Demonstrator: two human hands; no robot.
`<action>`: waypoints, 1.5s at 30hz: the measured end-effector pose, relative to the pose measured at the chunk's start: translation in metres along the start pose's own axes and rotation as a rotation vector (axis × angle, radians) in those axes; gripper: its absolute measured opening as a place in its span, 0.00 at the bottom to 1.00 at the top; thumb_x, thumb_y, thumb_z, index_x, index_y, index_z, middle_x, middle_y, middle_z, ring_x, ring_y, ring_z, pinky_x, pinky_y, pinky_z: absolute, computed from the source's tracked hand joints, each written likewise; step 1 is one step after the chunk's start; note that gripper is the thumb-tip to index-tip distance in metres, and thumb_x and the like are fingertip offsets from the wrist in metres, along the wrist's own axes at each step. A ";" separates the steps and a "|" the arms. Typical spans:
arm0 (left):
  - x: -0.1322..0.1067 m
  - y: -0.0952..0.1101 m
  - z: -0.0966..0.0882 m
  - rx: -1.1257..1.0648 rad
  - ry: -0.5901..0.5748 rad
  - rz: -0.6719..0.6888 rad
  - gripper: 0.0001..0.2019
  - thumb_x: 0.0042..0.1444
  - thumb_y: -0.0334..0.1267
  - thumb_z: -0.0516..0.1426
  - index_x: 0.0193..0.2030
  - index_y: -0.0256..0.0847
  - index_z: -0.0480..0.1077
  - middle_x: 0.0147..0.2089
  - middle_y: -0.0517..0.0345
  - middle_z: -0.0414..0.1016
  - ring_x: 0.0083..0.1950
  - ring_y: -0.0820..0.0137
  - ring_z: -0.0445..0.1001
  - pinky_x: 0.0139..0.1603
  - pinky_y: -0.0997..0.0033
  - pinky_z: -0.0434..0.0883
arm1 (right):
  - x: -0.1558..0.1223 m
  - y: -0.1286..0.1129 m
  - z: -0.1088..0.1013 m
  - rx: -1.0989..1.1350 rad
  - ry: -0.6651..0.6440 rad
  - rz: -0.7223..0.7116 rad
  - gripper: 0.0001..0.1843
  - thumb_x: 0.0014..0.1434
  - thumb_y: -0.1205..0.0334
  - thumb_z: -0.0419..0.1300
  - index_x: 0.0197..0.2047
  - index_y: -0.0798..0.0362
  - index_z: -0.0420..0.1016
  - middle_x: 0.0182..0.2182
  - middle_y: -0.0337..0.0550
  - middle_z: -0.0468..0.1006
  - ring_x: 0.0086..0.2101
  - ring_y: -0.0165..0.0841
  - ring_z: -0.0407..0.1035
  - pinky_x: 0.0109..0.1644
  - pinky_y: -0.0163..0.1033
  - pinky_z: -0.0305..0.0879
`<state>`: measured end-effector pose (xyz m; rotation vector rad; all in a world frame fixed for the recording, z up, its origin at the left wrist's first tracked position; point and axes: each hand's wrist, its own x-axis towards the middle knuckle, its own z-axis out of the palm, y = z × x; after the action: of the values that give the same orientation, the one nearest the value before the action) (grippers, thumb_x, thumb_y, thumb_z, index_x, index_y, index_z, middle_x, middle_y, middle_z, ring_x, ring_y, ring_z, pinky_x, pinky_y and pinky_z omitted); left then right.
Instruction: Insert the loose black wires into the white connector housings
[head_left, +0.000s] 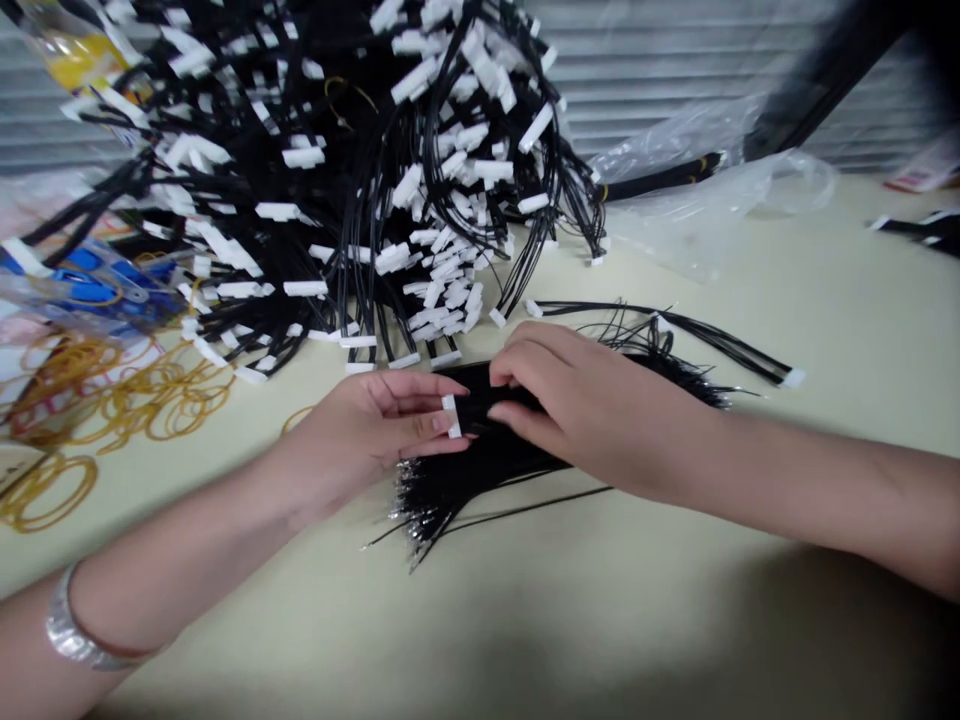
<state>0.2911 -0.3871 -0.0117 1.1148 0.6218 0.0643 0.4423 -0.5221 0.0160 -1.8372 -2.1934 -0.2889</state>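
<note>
My left hand (375, 425) pinches a small white connector (451, 416) at the end of black wires. My right hand (581, 400) lies fingers curled over a loose bundle of black wires (480, 465) flat on the pale table, gripping the wires just right of the connector. The bundle's bare tinned ends fan out toward me below my hands. Behind my hands rises a big heap of black wire harnesses with white connectors (352, 170).
Yellow rubber bands (112, 395) lie scattered at the left by a blue-printed plastic bag (82, 285). A clear plastic bag (720, 180) lies at the back right. A separate wire harness (712, 340) stretches right of my hand. The pale table (600, 620) runs toward me.
</note>
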 end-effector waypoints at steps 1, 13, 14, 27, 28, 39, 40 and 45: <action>-0.002 0.000 0.001 0.018 -0.020 0.013 0.14 0.41 0.30 0.66 0.37 0.36 0.73 0.32 0.59 0.76 0.34 0.73 0.77 0.39 0.78 0.77 | -0.001 0.000 -0.004 -0.015 -0.005 -0.010 0.13 0.56 0.60 0.58 0.37 0.65 0.70 0.34 0.50 0.67 0.36 0.35 0.62 0.39 0.38 0.62; -0.023 0.005 0.013 0.239 -0.105 0.267 0.08 0.46 0.30 0.63 0.35 0.40 0.74 0.30 0.64 0.76 0.31 0.83 0.75 0.34 0.93 0.73 | -0.006 -0.011 -0.015 -0.001 -0.127 -0.037 0.12 0.59 0.57 0.54 0.35 0.59 0.69 0.32 0.45 0.68 0.36 0.35 0.62 0.43 0.43 0.59; -0.022 0.006 0.012 0.249 -0.109 0.274 0.08 0.46 0.30 0.63 0.35 0.40 0.74 0.30 0.64 0.76 0.31 0.83 0.75 0.35 0.93 0.72 | -0.005 -0.011 -0.015 0.009 -0.127 -0.036 0.11 0.59 0.58 0.54 0.34 0.59 0.69 0.32 0.44 0.68 0.36 0.35 0.62 0.43 0.43 0.59; -0.041 0.029 0.017 0.071 -0.028 0.250 0.09 0.44 0.31 0.65 0.34 0.42 0.74 0.31 0.66 0.73 0.32 0.80 0.74 0.37 0.81 0.77 | -0.019 0.006 -0.036 0.002 -0.073 -0.045 0.07 0.55 0.72 0.55 0.39 0.59 0.68 0.31 0.43 0.71 0.33 0.33 0.64 0.40 0.38 0.58; -0.043 0.034 0.017 0.026 -0.020 0.251 0.09 0.43 0.31 0.65 0.33 0.43 0.74 0.30 0.66 0.73 0.31 0.80 0.74 0.37 0.81 0.77 | -0.021 0.010 -0.043 -0.053 -0.012 -0.052 0.08 0.56 0.72 0.53 0.40 0.59 0.68 0.32 0.45 0.71 0.34 0.33 0.63 0.41 0.38 0.59; -0.084 0.052 0.027 0.504 0.152 0.792 0.17 0.36 0.29 0.68 0.34 0.49 0.75 0.36 0.63 0.76 0.33 0.78 0.73 0.31 0.89 0.70 | -0.030 0.002 -0.112 -0.409 0.094 0.032 0.16 0.51 0.78 0.46 0.39 0.58 0.68 0.30 0.46 0.70 0.26 0.31 0.63 0.25 0.35 0.52; -0.087 0.052 0.026 0.648 0.225 0.895 0.15 0.37 0.29 0.67 0.34 0.48 0.76 0.36 0.62 0.76 0.35 0.77 0.73 0.33 0.88 0.70 | -0.030 -0.001 -0.114 -0.328 0.025 0.072 0.15 0.51 0.77 0.47 0.40 0.57 0.68 0.29 0.44 0.70 0.25 0.30 0.64 0.24 0.34 0.51; -0.086 0.052 0.021 0.505 0.298 0.661 0.07 0.50 0.40 0.61 0.35 0.41 0.73 0.30 0.59 0.75 0.32 0.75 0.74 0.33 0.85 0.72 | -0.019 -0.007 -0.119 -0.103 -0.185 0.180 0.11 0.63 0.56 0.46 0.38 0.53 0.65 0.27 0.38 0.71 0.24 0.28 0.66 0.23 0.33 0.51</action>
<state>0.2436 -0.4108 0.0766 1.7886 0.5187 0.6824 0.4476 -0.5787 0.1224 -2.1810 -2.1441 -0.2053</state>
